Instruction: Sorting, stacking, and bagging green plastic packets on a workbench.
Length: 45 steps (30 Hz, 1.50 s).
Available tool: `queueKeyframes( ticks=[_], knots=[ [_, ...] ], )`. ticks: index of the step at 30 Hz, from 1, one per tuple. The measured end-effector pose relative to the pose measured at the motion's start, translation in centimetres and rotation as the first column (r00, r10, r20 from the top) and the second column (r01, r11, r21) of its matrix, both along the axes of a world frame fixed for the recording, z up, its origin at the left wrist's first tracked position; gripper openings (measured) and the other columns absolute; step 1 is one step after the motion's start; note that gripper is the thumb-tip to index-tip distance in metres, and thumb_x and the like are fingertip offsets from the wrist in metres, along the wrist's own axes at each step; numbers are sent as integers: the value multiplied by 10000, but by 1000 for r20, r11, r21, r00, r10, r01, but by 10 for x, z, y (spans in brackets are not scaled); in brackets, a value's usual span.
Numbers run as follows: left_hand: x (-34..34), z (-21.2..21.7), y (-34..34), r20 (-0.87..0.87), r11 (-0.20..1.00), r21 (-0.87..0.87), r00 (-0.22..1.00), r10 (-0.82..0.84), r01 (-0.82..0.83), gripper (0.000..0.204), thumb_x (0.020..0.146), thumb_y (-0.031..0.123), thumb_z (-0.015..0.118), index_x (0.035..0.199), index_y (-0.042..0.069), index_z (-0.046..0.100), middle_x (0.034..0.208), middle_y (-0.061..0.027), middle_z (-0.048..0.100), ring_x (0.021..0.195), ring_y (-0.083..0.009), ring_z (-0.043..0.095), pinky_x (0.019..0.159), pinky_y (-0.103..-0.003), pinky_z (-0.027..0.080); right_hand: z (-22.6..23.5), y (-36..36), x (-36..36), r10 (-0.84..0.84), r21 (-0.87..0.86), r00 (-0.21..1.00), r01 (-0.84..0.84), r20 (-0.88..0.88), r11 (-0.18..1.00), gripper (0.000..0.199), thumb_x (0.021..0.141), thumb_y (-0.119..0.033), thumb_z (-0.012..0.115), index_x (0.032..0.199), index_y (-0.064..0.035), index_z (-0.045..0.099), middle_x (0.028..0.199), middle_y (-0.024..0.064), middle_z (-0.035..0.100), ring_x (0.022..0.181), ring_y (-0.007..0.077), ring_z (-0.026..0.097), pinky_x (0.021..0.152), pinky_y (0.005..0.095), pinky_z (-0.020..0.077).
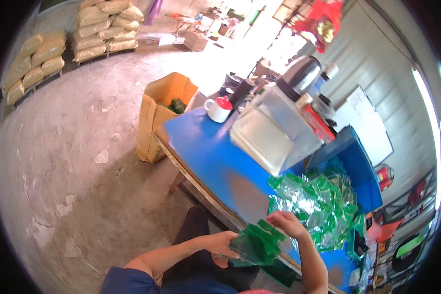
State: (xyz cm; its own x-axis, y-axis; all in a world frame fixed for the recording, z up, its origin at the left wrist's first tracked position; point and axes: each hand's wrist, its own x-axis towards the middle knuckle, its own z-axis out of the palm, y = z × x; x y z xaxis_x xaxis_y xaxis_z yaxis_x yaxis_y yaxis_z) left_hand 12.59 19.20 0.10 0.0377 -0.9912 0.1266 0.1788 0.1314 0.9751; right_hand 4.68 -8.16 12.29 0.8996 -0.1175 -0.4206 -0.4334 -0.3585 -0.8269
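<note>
My left hand (224, 244) grips a stack of green plastic packets (256, 243) from its left side, just off the near edge of the blue table (203, 152). My right hand (286, 223) rests on top of the same stack, fingers curled over its upper edge. Right behind my right hand, a heap of shiny green and clear packets (318, 201) lies on the table. My forearms come in from the bottom of the view.
A white lidded plastic box (274, 132) stands mid-table, with a white mug with a red lid (218, 109) and a kettle (301, 73) farther back. A brown cardboard box (159, 112) sits on the concrete floor beside the table's far end. Stacked sacks (103, 29) lie beyond.
</note>
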Motion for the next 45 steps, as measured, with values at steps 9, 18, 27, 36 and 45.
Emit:
queueKeyframes(
  ticks=[9,18,27,36,45],
  knots=[
    [5,-68,72,-854,876,-74,484,191,-476,639,820,57,796,1386,32,500,1264,-84,644,1173,-206,619,996,-380,498,-91,13,-25,307,-930,928,92,209,356,522,874,-354,703,1263,-17,621,1277,240,546,1186,426,500,1023,532,393],
    [14,-117,69,-981,899,32,158,112,-436,672,800,39,768,1403,15,471,1319,-128,619,1213,-308,614,1031,-500,510,-92,88,83,339,-776,854,111,394,621,440,957,-230,582,1357,-47,564,1461,179,489,1353,396,433,1098,501,355],
    [15,-70,37,-875,715,277,139,464,-642,626,857,30,718,1426,44,455,1347,-100,576,1260,-270,561,1097,-456,448,-86,108,45,-59,-64,898,96,437,993,365,987,-41,516,1350,-11,545,1310,166,622,1169,353,625,1012,411,476],
    [-2,-100,65,-825,701,305,189,533,-645,590,869,47,708,1412,35,476,1354,-99,589,1258,-273,560,1092,-467,444,-99,-69,54,12,-602,708,592,707,536,535,893,-263,720,1340,-25,545,1370,235,546,1228,428,543,1023,484,461],
    [-20,-91,61,-826,776,277,272,494,-567,621,838,115,748,1399,37,492,1334,-90,611,1230,-276,584,1075,-475,457,-116,-131,37,-155,-900,920,386,360,202,803,905,-671,531,1504,-144,437,1550,293,341,1455,514,249,1185,650,140]
  ],
)
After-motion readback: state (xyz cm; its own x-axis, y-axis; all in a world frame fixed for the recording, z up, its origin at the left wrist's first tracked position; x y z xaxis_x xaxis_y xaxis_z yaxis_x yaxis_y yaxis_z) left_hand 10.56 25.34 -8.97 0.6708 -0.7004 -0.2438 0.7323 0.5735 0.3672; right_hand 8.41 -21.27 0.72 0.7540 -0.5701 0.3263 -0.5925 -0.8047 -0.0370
